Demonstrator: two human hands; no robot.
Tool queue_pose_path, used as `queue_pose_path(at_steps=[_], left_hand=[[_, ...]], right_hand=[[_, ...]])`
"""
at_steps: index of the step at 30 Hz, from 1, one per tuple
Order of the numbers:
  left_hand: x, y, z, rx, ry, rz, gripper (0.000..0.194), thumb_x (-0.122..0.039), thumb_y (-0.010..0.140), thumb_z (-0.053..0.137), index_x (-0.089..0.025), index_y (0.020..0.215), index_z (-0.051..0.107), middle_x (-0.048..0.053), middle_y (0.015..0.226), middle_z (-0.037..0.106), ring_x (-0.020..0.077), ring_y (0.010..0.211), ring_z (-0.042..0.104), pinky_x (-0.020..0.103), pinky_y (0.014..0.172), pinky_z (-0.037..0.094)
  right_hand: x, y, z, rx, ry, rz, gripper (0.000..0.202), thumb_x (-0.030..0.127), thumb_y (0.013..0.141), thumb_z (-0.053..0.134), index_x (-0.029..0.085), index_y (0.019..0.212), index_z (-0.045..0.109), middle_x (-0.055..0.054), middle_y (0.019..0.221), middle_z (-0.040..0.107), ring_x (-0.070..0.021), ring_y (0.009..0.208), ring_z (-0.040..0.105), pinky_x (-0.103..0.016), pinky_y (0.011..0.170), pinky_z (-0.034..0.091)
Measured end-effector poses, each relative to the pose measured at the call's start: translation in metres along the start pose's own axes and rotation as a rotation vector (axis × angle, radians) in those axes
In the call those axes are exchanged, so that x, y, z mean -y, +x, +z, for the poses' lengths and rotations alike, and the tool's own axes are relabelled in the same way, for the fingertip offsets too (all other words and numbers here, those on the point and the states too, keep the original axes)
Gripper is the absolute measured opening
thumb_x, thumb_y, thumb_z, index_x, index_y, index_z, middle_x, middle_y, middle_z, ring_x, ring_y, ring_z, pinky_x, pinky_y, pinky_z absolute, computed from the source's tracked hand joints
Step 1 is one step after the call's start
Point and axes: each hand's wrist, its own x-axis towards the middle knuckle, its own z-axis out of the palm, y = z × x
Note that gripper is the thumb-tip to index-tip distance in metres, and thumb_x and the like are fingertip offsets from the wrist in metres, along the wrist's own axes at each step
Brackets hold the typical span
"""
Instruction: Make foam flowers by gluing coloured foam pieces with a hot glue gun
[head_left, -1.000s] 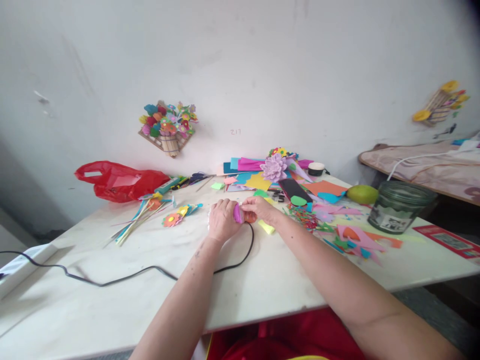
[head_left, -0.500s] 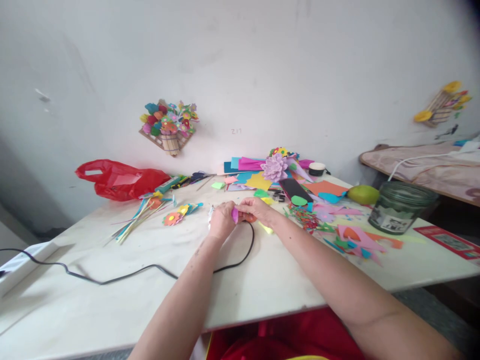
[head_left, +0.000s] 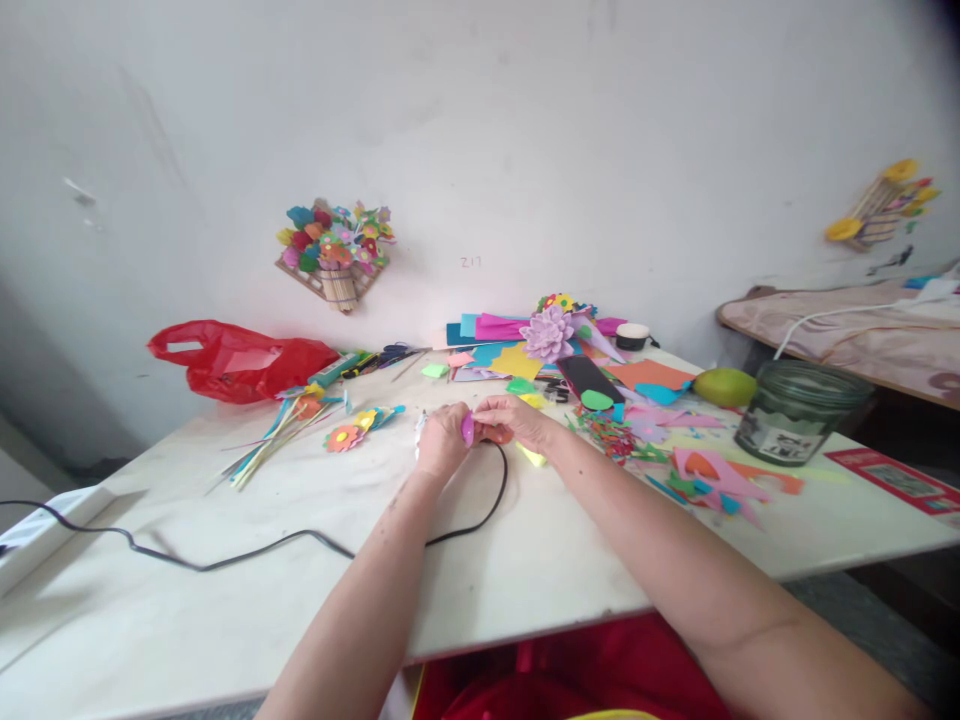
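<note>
Both hands meet above the middle of the table. A small purple petal-shaped piece [head_left: 468, 429] is between them, and my left hand [head_left: 442, 440] is closed on its edge. The thumb and fingers of my right hand [head_left: 517, 420] pinch the same piece from the other side. Under the right fingers shows part of an orange object [head_left: 498, 436]; its kind is hidden. A black cord [head_left: 504, 490] curves up to that spot. Something whitish sticks out behind the left hand, too covered to name. Left of the hands lie paper-like flowers [head_left: 343, 438] in orange, pink and yellow.
At the left are a red plastic bag [head_left: 240, 360], thin stems [head_left: 262, 445] and a white power strip [head_left: 56, 530]. Coloured sheets [head_left: 517, 360], a lilac flower [head_left: 549, 333], scraps [head_left: 720, 478], a yellow-green fruit [head_left: 726, 387] and a green glass jar [head_left: 802, 415] stand or lie to the right.
The purple piece is turned slightly and shows a little more of its face. Both hands stay nearly in place. The whole view has shifted slightly.
</note>
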Motion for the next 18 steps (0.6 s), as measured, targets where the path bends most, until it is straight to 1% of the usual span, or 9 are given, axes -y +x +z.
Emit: queue_pose_path(at_steps=[7,10,16,18], left_hand=[[-0.0016,-0.0007,-0.0012,-0.015,0.056,-0.021,0.016,-0.034,0.07,0.051,-0.018,0.072,0.049,0.005,0.071,0.055,0.0184,0.074,0.051,0.027,0.064,0.033],[-0.0028,-0.0009,-0.0015,-0.031,0.054,-0.018,0.016,-0.033,0.069,0.052,-0.018,0.075,0.05,0.005,0.073,0.056,0.0193,0.076,0.051,0.028,0.065,0.033],[-0.0085,-0.002,-0.005,-0.082,0.011,-0.016,0.032,-0.038,0.063,0.058,-0.02,0.089,0.05,0.004,0.084,0.058,0.021,0.084,0.05,0.031,0.072,0.033],[-0.0101,-0.003,-0.0067,-0.083,0.003,0.0,0.04,-0.04,0.06,0.06,-0.021,0.093,0.049,0.005,0.088,0.058,0.0217,0.087,0.049,0.032,0.073,0.033]], right_hand=[[0.0031,-0.0013,0.0035,-0.018,0.006,0.01,0.009,0.019,0.059,0.059,0.013,0.064,0.055,0.0,0.053,0.058,-0.0053,0.041,0.043,-0.018,0.041,0.028],[0.0025,-0.0006,0.0022,-0.036,-0.031,0.02,0.007,0.018,0.059,0.057,0.013,0.063,0.055,0.0,0.052,0.056,-0.0054,0.04,0.042,-0.018,0.041,0.028],[-0.0025,0.0019,-0.0046,-0.039,-0.149,-0.017,0.014,0.026,0.062,0.058,0.014,0.066,0.055,0.003,0.049,0.05,-0.0043,0.038,0.038,-0.017,0.038,0.025],[-0.0013,0.0011,-0.0035,-0.056,-0.189,-0.028,0.014,0.026,0.061,0.058,0.013,0.066,0.055,0.004,0.048,0.049,-0.004,0.037,0.036,-0.017,0.037,0.024]])
